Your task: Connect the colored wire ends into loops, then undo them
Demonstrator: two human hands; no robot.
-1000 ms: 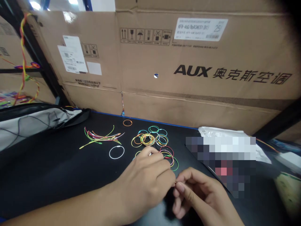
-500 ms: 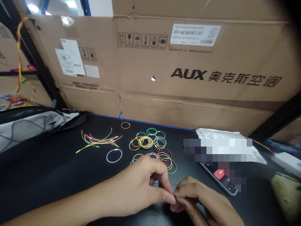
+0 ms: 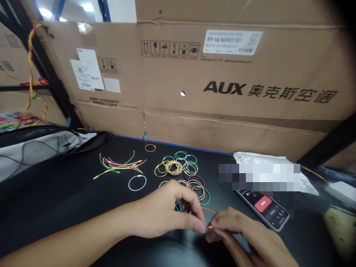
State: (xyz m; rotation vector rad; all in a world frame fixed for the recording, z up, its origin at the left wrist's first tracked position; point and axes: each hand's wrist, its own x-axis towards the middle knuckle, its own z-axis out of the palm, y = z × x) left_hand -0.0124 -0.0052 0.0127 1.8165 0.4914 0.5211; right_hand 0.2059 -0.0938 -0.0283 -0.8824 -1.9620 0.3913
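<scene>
An orange wire cable (image 3: 208, 210) arcs up between my two hands, with a small orange end piece showing at my right fingertips. My right hand (image 3: 244, 231) pinches that end between thumb and fingers. Thumb and index finger of my left hand (image 3: 169, 213) are closed close to it, at the cable's other side; what lies inside this pinch is mostly covered by the fingers. Behind my left hand, several coloured wire rings (image 3: 174, 168) lie in a loose pile, some partly hidden by the hand. A white wire ring (image 3: 137, 183) rests apart from them.
Several unlooped coloured cables (image 3: 119, 165) lie to the left on the black table (image 3: 69, 207). One orange ring (image 3: 150, 148) sits near the back. On the right are a phone (image 3: 267, 207) and a white plastic package (image 3: 278, 159). A cardboard wall (image 3: 167, 74) stands behind.
My fingertips have drawn slightly apart, and the orange end piece now shows between them. More of the orange cable's arc is visible. The view has shifted a little.
</scene>
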